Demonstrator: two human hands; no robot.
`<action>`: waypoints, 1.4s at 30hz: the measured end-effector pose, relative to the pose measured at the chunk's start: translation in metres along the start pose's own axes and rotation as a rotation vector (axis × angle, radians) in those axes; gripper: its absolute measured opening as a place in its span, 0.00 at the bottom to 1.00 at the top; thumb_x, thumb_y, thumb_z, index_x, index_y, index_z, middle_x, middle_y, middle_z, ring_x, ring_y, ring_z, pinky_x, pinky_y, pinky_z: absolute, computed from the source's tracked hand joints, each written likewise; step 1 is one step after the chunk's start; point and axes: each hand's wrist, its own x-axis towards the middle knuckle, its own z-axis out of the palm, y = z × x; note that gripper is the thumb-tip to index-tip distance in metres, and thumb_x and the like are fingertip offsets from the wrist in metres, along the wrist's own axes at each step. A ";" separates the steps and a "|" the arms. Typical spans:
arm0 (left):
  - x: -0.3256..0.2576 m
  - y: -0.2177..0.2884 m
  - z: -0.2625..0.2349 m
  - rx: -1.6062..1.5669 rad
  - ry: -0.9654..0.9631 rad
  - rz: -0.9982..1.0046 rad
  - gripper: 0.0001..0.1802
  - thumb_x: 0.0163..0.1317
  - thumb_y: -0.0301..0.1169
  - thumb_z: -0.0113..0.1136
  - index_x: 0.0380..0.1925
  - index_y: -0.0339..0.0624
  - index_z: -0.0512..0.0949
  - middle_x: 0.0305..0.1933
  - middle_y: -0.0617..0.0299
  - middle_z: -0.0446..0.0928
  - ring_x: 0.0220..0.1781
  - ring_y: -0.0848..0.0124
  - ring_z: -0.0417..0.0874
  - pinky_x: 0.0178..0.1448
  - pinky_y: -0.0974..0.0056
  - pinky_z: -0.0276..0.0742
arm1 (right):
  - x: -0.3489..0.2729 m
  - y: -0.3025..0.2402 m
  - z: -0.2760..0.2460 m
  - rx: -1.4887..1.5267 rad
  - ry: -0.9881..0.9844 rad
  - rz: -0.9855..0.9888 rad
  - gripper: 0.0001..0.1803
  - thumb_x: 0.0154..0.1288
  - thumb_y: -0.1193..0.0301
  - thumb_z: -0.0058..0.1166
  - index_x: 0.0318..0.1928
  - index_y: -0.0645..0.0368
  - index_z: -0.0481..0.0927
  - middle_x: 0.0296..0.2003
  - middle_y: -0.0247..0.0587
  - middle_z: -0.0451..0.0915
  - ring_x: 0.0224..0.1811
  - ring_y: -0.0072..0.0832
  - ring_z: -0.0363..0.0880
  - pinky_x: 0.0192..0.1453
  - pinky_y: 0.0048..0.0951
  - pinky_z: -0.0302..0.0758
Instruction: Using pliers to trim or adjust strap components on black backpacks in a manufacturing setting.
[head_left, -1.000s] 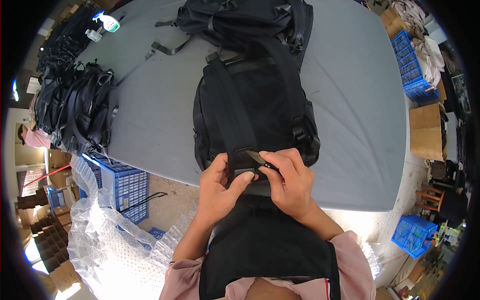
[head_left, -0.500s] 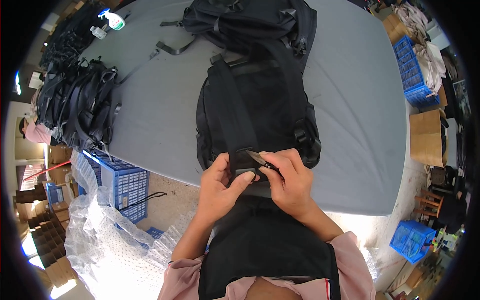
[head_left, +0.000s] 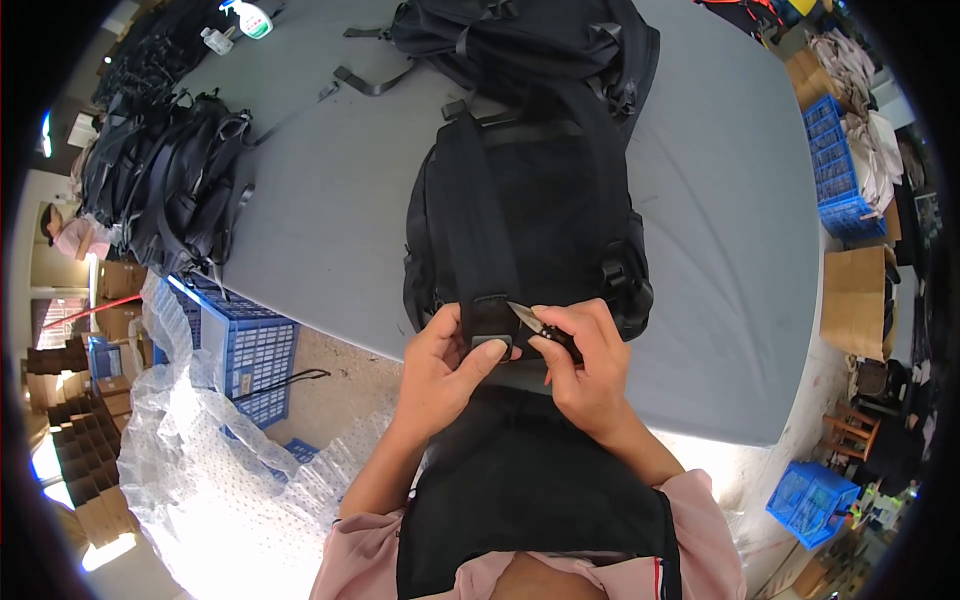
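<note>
A black backpack [head_left: 556, 205] lies in front of me near the table's front edge, its shoulder straps upward. My left hand [head_left: 447, 368] is closed on the lower end of the left shoulder strap [head_left: 482, 225], its thumb pressed on a dark flat buckle [head_left: 490, 342]. In my right hand [head_left: 592, 368] I hold small thread snips [head_left: 529, 318] with dark handles and pointed metal blades. The blade tips point up and left, just right of the stitched strap end. Whether they touch the strap I cannot tell.
Another black backpack [head_left: 530, 45] lies beyond the first on the grey-covered table [head_left: 730, 300]. More black bags [head_left: 165, 190] are piled at the left, near a spray bottle [head_left: 250, 18]. Blue crates [head_left: 245, 350] and clear bubble wrap [head_left: 200, 470] are below left. A person stands far left.
The snips have drawn slightly right and down, away from the strap's stitching. My left hand keeps its hold on the strap end. The whole view has shifted a little.
</note>
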 end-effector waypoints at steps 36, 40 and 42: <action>-0.015 -0.016 -0.018 -0.121 0.288 -0.256 0.17 0.68 0.42 0.48 0.34 0.37 0.71 0.26 0.59 0.76 0.21 0.74 0.75 0.31 0.70 0.73 | 0.006 0.029 0.012 0.516 -0.169 0.467 0.13 0.57 0.80 0.56 0.44 0.63 0.74 0.27 0.28 0.69 0.26 0.12 0.67 0.29 0.16 0.66; -0.021 -0.044 -0.035 -0.747 0.029 -0.516 0.23 0.70 0.47 0.39 0.23 0.43 0.69 0.14 0.62 0.66 0.11 0.75 0.62 0.20 0.70 0.59 | 0.008 0.026 0.026 0.450 -0.274 0.379 0.12 0.62 0.77 0.53 0.46 0.59 0.70 0.25 0.24 0.65 0.22 0.09 0.60 0.28 0.12 0.58; -0.019 -0.048 -0.033 -0.879 -0.048 -0.608 0.22 0.71 0.46 0.38 0.25 0.43 0.70 0.13 0.62 0.65 0.10 0.75 0.60 0.19 0.70 0.58 | 0.014 0.035 0.040 0.608 -0.320 0.597 0.11 0.64 0.73 0.52 0.46 0.60 0.70 0.27 0.27 0.70 0.20 0.10 0.60 0.24 0.13 0.58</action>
